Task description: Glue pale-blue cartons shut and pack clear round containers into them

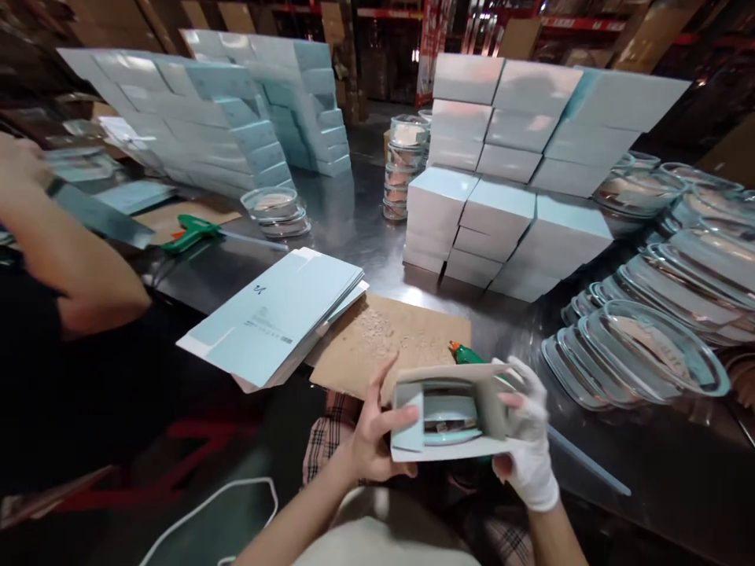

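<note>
A small pale blue carton is held open-ended toward me at the near table edge. A glass lidded dish shows inside it. My left hand is bare and grips the carton's left side. My right hand wears a white glove and grips the right side. A green glue gun lies just behind the carton on a brown cardboard sheet.
A pile of flat unfolded cartons lies left of the cardboard. Stacks of closed blue boxes stand ahead and at back left. Glass dishes and lids crowd the right. Another person's arm and a second glue gun are at left.
</note>
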The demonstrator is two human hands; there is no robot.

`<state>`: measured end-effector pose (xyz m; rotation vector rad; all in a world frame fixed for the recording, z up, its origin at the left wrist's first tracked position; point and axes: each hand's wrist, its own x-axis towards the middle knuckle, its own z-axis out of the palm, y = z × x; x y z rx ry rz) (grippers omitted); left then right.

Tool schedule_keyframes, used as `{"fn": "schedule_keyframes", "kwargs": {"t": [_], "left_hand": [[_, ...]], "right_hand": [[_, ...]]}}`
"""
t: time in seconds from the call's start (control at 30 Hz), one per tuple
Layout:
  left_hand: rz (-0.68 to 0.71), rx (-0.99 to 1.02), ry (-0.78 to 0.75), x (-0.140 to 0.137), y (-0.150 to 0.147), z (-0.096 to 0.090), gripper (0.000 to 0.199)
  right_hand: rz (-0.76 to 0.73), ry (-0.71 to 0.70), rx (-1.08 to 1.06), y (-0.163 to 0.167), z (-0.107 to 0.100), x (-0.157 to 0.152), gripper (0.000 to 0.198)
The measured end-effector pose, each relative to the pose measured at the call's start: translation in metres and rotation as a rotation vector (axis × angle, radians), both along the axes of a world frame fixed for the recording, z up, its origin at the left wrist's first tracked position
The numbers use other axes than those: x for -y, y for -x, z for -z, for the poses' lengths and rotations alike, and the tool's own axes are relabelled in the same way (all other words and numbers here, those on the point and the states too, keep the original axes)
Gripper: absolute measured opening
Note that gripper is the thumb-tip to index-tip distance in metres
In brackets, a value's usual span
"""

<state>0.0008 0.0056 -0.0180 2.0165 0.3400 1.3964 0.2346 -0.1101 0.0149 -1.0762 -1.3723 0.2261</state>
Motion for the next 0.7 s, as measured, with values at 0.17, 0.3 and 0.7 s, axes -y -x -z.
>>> {"fn": "schedule_keyframes", "kwargs": {"t": [0.17, 0.3, 0.7], "left_hand": [[-0.006, -0.03, 0.083, 0.002, -0.001, -0.017, 0.058], [-0.138, 0.122, 0.194, 0.012, -0.008, -0.013, 0.064], [0.064, 0.057, -0.163, -0.012, -0.009, -0.023, 0.041]], "right_hand": [[0.057, 0.096, -0.231, 0.041, -0.012, -0.026, 0.029], [0.191, 0.087, -0.497, 0.059, -0.025, -0.026, 0.046], [0.641, 1.392, 0.124, -0.002, 0.008, 0.013, 0.04]]}}
